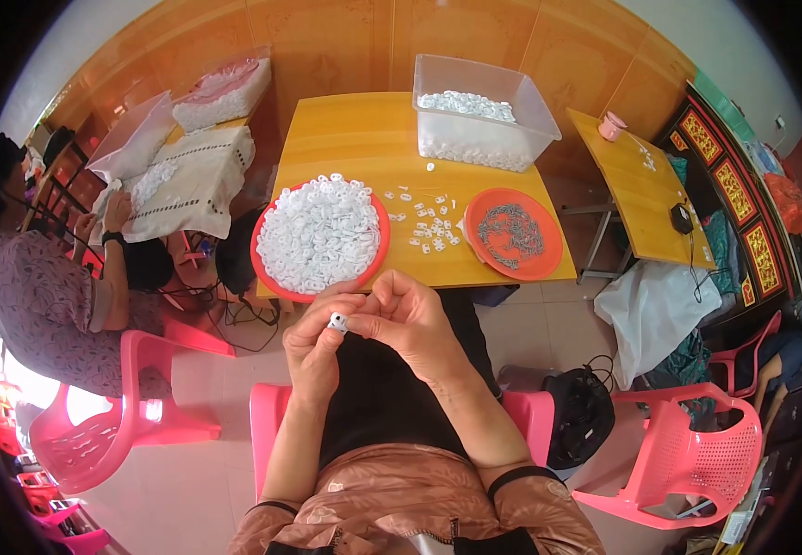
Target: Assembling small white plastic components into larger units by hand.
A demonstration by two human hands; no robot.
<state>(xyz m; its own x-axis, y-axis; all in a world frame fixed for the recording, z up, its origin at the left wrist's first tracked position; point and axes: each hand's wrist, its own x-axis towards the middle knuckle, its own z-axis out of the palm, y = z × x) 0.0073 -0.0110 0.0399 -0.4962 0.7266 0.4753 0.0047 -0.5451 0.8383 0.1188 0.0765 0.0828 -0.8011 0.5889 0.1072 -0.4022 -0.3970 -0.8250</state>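
Note:
My left hand (316, 347) pinches a small white plastic piece (337, 321) with dark holes, held up over my lap. Against the same piece press the fingertips of my right hand (403, 324), thumb and fingers closed. Just beyond my hands, a red round tray (256, 242) is heaped with white plastic pieces (319, 231). Several loose white pieces (433, 231) lie on the yellow table (345, 129). To their right, an orange-red plate (537, 262) holds a pile of small grey metal parts (510, 229).
A clear plastic bin (484, 139) of white pieces stands at the table's back. Left, a co-worker (58, 287) sits at a cloth-covered table (206, 185). A second yellow table (637, 199), a black bag (578, 421) and a pink chair (688, 453) are on my right.

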